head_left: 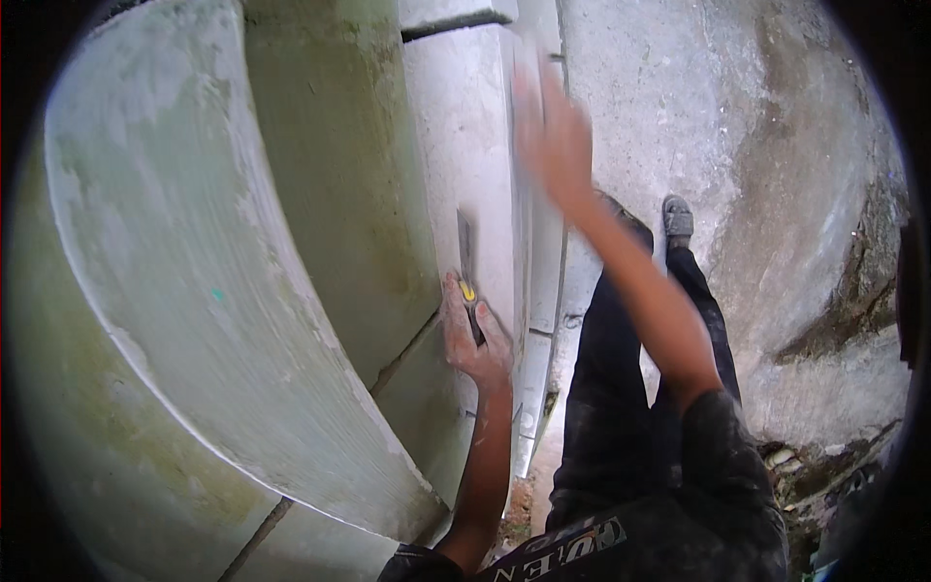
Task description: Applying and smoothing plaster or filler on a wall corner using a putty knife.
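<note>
My left hand [477, 335] is closed round the dark handle of a putty knife [465, 242]. Its narrow-looking metal blade points away from me, and a yellow part shows where blade meets handle. The blade lies over the pale top of a block wall [456, 126]; whether it touches the surface I cannot tell. Farther off, my right hand [558, 141] is at the right-hand edge of that wall top. It is blurred by motion, with fingers stretched out and no object visible in them.
On the left, a broad curved panel [184, 223] with a pale rim leans over greenish blocks [339, 165] with dark joints. A stained concrete floor [659, 107] lies to the right, where my shoe [678, 218] stands. Rubble [786, 466] sits at the lower right.
</note>
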`<state>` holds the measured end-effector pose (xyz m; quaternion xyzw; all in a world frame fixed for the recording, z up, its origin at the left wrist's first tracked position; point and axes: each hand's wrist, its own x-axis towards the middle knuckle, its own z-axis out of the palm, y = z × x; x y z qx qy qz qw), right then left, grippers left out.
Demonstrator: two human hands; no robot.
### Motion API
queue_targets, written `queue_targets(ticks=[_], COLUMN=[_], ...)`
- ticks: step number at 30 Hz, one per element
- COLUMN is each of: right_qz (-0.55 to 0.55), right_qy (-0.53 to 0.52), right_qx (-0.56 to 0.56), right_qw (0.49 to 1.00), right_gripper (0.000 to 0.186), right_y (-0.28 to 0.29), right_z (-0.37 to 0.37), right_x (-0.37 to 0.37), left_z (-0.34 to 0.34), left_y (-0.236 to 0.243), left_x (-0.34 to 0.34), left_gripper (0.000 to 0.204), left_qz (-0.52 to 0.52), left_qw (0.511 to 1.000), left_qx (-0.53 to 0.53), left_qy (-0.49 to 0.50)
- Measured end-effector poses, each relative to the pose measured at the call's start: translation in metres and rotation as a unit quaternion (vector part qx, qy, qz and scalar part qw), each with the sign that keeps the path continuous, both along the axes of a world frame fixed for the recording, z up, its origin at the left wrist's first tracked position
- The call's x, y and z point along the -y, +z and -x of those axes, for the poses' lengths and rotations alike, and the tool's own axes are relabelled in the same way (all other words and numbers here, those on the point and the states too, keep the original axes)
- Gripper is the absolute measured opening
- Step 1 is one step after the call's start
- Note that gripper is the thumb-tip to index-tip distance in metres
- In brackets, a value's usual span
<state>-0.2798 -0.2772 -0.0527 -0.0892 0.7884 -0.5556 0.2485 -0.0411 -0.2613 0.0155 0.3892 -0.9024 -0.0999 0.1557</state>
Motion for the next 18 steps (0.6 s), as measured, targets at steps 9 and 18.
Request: queue_targets(ticks=[9, 18], right_qz=[0.088, 0.073], right_qy=[-0.036, -0.156], right_qx=[0.022, -0.162], right_qw=[0.995, 0.971], right_gripper=[0.058, 0.052], right_y=[0.007, -0.038], right_z=[-0.152, 0.05], right_x=[-0.064, 0.028], left_z=[-0.002, 0.015], left_y=[-0.004, -0.004], left_x=[0.002, -0.006], left_gripper=[0.043, 0.044], left_qz=[-0.006, -0.013], left_qw=[1.0, 1.0], left_qx=[-0.021, -0.025], left_qy=[0.007, 0.013])
